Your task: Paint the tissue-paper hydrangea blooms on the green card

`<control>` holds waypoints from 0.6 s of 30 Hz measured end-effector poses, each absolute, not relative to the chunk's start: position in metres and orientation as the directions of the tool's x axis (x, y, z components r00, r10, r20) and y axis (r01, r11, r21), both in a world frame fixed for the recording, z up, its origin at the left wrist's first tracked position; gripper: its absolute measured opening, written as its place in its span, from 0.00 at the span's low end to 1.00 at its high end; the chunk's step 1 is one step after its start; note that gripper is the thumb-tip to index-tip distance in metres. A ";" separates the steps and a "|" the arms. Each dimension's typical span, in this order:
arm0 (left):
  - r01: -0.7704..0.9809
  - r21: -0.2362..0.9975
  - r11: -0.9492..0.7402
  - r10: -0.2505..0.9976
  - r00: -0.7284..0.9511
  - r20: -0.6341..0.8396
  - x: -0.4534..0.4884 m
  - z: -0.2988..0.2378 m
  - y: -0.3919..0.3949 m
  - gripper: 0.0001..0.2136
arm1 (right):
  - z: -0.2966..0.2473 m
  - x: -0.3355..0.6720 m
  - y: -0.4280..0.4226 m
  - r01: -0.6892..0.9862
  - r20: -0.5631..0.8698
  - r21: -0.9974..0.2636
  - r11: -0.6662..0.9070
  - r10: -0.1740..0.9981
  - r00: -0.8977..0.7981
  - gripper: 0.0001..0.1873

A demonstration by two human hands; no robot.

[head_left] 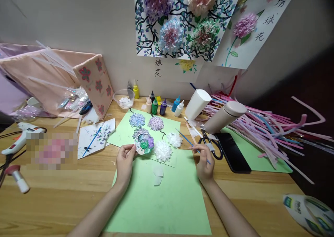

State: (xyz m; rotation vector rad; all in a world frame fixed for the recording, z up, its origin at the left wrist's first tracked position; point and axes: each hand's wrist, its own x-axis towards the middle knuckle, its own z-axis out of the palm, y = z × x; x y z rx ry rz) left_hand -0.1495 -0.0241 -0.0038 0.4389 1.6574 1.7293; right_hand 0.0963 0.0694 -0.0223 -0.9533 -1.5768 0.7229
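My left hand pinches the edge of a small flower-shaped paint palette with green, purple and grey-blue paint in its wells. In my right hand is a thin blue paintbrush, its tip pointing up and left. Between the hands a white tissue-paper flower lies on the green paper, and a second white flower sits behind it. A blue-tinted flower and a purple-tinted flower rest farther back; another purplish flower is partly hidden by the palette.
Paint bottles line the back beside a clear bowl. Scissors, a phone, a tumbler and pipe cleaners crowd the right. At left are a glue gun, a paint-stained paper and a pink box.
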 end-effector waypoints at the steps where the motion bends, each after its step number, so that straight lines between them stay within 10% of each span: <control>1: -0.245 0.968 0.052 0.678 -0.703 -0.215 -0.149 -0.004 -0.024 0.20 | -0.023 0.094 0.064 0.209 0.515 -0.827 0.522 0.852 -0.091 0.15; 18: -0.304 0.951 -0.058 0.710 -0.682 -0.175 -0.146 -0.006 -0.026 0.16 | -0.015 0.069 0.031 0.108 0.509 -0.740 0.664 0.658 -0.555 0.14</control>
